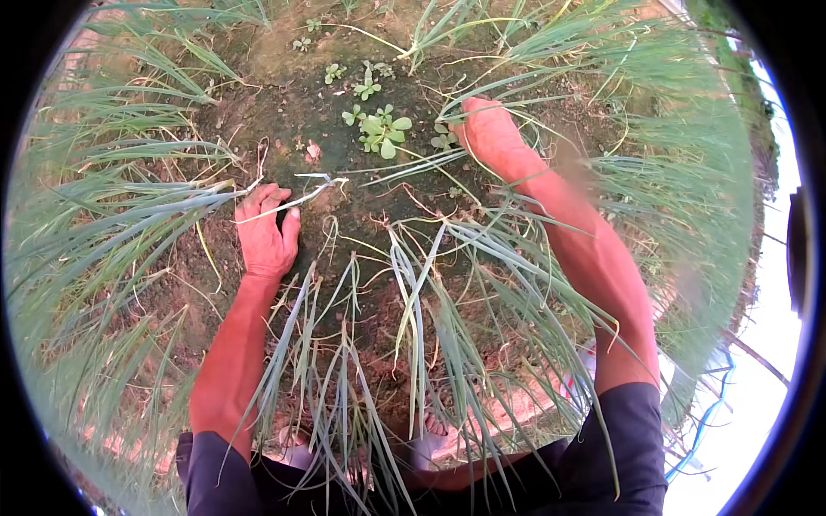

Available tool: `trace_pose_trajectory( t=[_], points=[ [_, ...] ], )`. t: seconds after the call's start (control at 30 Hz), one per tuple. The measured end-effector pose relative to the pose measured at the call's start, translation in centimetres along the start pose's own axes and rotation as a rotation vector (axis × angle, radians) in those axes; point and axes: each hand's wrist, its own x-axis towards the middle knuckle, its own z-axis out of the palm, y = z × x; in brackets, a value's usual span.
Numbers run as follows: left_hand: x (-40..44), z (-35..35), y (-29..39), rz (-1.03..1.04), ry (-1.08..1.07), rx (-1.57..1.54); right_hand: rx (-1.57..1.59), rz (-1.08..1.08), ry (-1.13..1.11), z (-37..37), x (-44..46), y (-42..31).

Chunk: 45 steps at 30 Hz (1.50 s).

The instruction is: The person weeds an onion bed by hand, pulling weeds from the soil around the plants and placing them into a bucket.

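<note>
My left hand rests on the soil with the thumb apart from the fingers. Its fingertips touch the ground beside the base of a green onion clump, and a thin pale stalk crosses the fingers. Further up on the right, my right hand is closed low among green onion leaves. Its fingertips are hidden, so what they grip cannot be made out. Between the hands grows a broad-leaved weed, with smaller weeds above it.
Green onion rows line both sides of the dark, mossy soil. More green onions lean toward my body in front. A blue cord hangs at the lower right, and my feet show below.
</note>
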Motion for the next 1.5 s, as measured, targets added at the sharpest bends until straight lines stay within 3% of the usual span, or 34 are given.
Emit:
trace_pose_trajectory(
  t=[0.17, 0.47, 0.7, 0.73, 0.83, 0.97, 1.1, 1.13, 1.27, 1.37, 1.47, 1.5],
  points=[
    [0.0, -0.1, 0.2, -0.013, 0.004, 0.006, 0.004, 0.091, -0.063, -1.5, 0.5, -2.2],
    [0.1, -0.2, 0.3, -0.007, 0.020, -0.016, -0.298, -0.208, -0.149, -0.9, 1.7, -0.7],
    [0.1, -0.2, 0.5, -0.015, 0.030, 0.000, -0.316, -0.163, -0.143, -0.9, 0.7, -2.4],
    [0.1, -0.2, 0.5, -0.011, 0.036, -0.008, -0.354, -0.266, -0.076, -0.3, 1.1, -1.7],
    [0.3, -0.4, 0.6, -0.028, 0.011, -0.008, -0.434, -0.305, -0.078, -0.3, 1.1, -1.5],
    [0.2, -0.3, 0.6, -0.028, 0.026, -0.018, -0.496, -0.214, -0.168, 0.0, 1.7, -2.2],
    [0.2, -0.3, 0.5, -0.021, 0.039, -0.020, -0.354, -0.068, -0.280, -0.3, 2.3, -2.0],
    [0.2, -0.3, 0.4, -0.022, 0.041, -0.019, -0.457, -0.162, -0.290, -0.3, 2.5, -1.9],
    [0.2, -0.3, 0.5, -0.022, 0.041, -0.013, -0.306, -0.128, -0.361, -1.8, 0.8, -2.3],
    [-0.1, 0.2, -0.3, -0.035, 0.020, -0.050, 0.526, 0.042, -0.479, -5.7, -3.1, -3.8],
    [0.1, -0.4, 0.6, -0.044, 0.031, -0.014, 0.610, -0.154, -0.505, -3.5, -3.6, -6.1],
    [0.1, -0.3, 0.6, -0.042, 0.033, -0.007, 0.527, -0.047, -0.599, -3.9, -3.5, -8.0]
  ],
)
